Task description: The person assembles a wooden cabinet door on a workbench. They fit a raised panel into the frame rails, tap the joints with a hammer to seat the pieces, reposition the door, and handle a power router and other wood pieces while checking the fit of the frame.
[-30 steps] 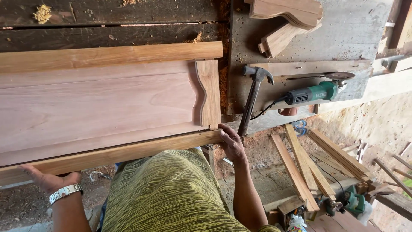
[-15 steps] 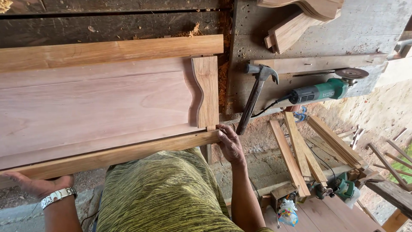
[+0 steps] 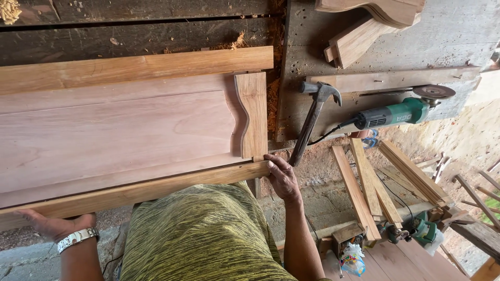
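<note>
A large wooden panel [image 3: 120,130] with a raised centre lies flat on the workbench, framed by a top rail [image 3: 135,67], a curved end stile [image 3: 253,114] and a bottom rail [image 3: 140,190] along the near edge. My right hand [image 3: 282,176] grips the right end of the bottom rail. At the lower left, my left hand [image 3: 54,225], with a metal wristwatch, holds the same rail from below. My torso in a yellow-green striped shirt fills the bottom centre.
A claw hammer [image 3: 312,122] and a green angle grinder [image 3: 401,112] lie on the bench [image 3: 448,41] to the right of the panel, with wood offcuts [image 3: 364,31] behind them. Loose timber strips [image 3: 375,182] and another power tool [image 3: 416,229] lie on the ground at right.
The view has drifted slightly, so the panel sits a little higher in frame. My hands stay on the bottom rail in the same grip.
</note>
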